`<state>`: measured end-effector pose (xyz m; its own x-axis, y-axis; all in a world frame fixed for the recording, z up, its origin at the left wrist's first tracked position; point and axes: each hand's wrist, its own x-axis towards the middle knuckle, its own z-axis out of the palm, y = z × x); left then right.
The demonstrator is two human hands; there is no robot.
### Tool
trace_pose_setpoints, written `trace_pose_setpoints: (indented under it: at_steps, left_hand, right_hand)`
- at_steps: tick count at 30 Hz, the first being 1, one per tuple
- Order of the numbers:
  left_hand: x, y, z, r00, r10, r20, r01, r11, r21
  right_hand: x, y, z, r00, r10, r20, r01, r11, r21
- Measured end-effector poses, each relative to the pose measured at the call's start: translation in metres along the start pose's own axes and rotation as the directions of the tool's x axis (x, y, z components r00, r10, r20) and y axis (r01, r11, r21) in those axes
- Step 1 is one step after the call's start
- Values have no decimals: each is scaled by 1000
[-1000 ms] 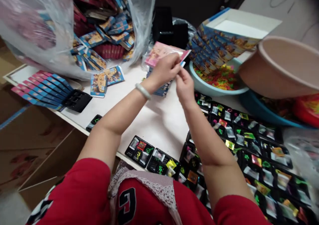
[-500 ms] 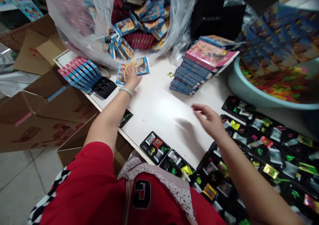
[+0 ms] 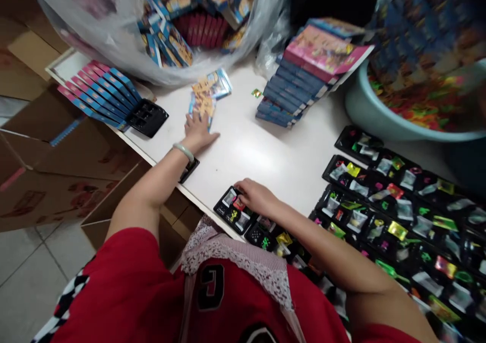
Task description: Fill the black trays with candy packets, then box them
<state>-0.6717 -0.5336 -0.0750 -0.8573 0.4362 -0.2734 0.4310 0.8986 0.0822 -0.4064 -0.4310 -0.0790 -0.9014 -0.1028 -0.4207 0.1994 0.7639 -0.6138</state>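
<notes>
My left hand (image 3: pixel 198 133) lies with fingers spread on a flat blue-and-yellow printed box (image 3: pixel 203 104), pressing on its near end. Another printed box (image 3: pixel 223 83) lies partly under it. Beside my left wrist, a small black tray (image 3: pixel 190 171) is mostly hidden by the forearm. My right hand (image 3: pixel 258 197) has its fingers bent together over the far right edge of a filled black tray (image 3: pixel 230 212). Small packets and coloured bits sit in that tray's compartments. Another filled tray (image 3: pixel 261 238) lies under my right forearm.
Rows of filled black trays (image 3: pixel 395 226) cover the right side. Behind stand a stack of boxes (image 3: pixel 296 87) and a pale blue basin (image 3: pixel 355 92). At left are a row of boxes (image 3: pixel 102 92) and an unfilled black tray (image 3: pixel 147 118). A plastic bag (image 3: pixel 243 59) holds more boxes.
My left hand has drawn the upper printed box nearer, uncovering more of the box beneath. My right hand has moved left and down from above the table to the filled tray.
</notes>
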Motion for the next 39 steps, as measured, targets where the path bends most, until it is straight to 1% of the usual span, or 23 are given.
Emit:
trace_pose_setpoints:
  at_steps: [3,5,7,10,11,13,16,18,20,23,26,30,32,34,39]
  left_hand:
    - [-34,7,1,994,91,52,-96,992,85]
    - [-49,6,-1,986,149,74,-156,983,96]
    - [-56,-1,-2,974,195,114,-204,976,80]
    - [-55,-17,2,950,258,174,-264,964,14]
    - [-53,-23,4,942,289,169,-291,957,-14]
    - [-49,-32,10,926,360,111,-355,933,-68]
    - [-47,-38,17,898,440,6,-436,892,-121]
    - [-49,-40,18,892,452,-15,-450,884,-127]
    - [-52,-40,18,891,453,-25,-452,883,-123]
    - [-56,-40,18,889,454,-49,-457,880,-133]
    - [-58,-40,20,886,458,-68,-463,876,-137]
    - [-60,-37,25,888,450,-93,-456,888,-56]
    - [-62,-36,26,879,463,-115,-469,883,-26]
    - [-64,-35,28,850,508,-138,-516,856,-25]
    - [-62,-30,33,744,644,-176,-663,745,-76]
  right_hand:
    - [1,-3,2,1000,-3,9,4,1000,-22]
    - [1,-7,1,1000,-5,-3,5,999,-39]
    - [-3,-11,0,999,-16,-44,13,998,-54]
    - [-22,-18,7,988,-115,-103,105,990,-99]
    - [-29,-21,12,983,-153,-98,140,982,-124]
    - [-41,-26,24,982,-183,-54,170,969,-180]
    - [-49,-33,43,991,-131,-1,127,960,-251]
    - [-49,-35,51,994,-107,-3,102,956,-275]
    - [-45,-37,54,994,-106,-19,97,956,-278]
    - [-36,-39,49,995,-95,-37,82,959,-271]
    - [-21,-35,37,996,-64,-60,45,960,-276]
    - [0,-17,16,984,-55,-167,9,964,-264]
    - [3,-7,9,974,-39,-222,-19,968,-251]
    - [3,-1,7,969,-14,-246,-48,969,-243]
    - [3,6,17,957,-11,-290,-66,965,-254]
